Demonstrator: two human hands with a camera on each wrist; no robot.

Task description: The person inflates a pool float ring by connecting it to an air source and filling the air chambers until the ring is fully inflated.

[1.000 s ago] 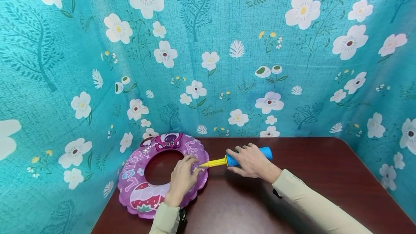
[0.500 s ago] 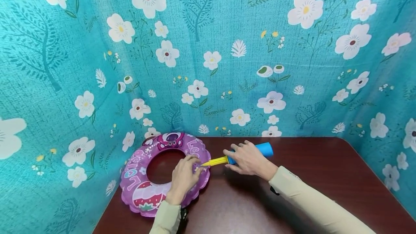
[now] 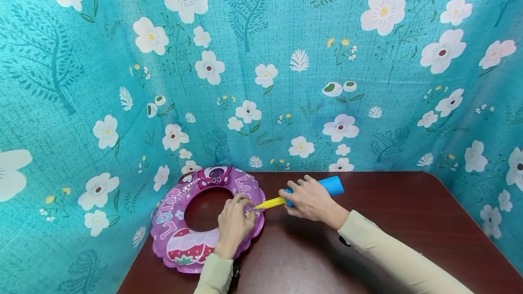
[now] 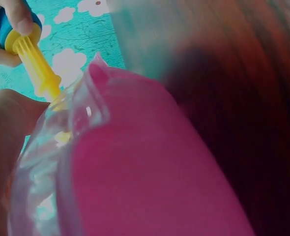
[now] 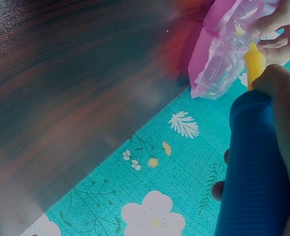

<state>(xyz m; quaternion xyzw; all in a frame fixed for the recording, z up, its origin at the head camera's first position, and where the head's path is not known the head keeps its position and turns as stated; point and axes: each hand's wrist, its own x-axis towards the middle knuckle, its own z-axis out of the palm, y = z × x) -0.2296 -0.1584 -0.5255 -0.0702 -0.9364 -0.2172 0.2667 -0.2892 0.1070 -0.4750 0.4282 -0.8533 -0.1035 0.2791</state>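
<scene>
A purple inflatable swim ring (image 3: 165, 244) printed with strawberries and a cartoon bear lies on the table at the left. My left hand (image 3: 234, 221) reaches over its right side, thumb and fingers pinching the ring where the nozzle meets it; the valve itself is hidden by the fingers. My right hand (image 3: 310, 198) grips the blue barrel of a hand air pump (image 3: 333, 185). The pump's yellow nozzle (image 5: 254, 64) points left, its tip at the ring between the left fingertips. From the left wrist view, the ring's clear upper film (image 4: 42, 172) looks puffed and wrinkled.
A dark reddish-brown wooden table (image 3: 392, 221) carries the ring, with its rounded far corner at the right. Teal flowered cloth (image 3: 302, 108) hangs close behind the table and along both sides.
Since a second ago the view has shifted slightly. The pump's blue end tilts up a little and the right hand has edged left. Left fingers stay at the nozzle tip.
</scene>
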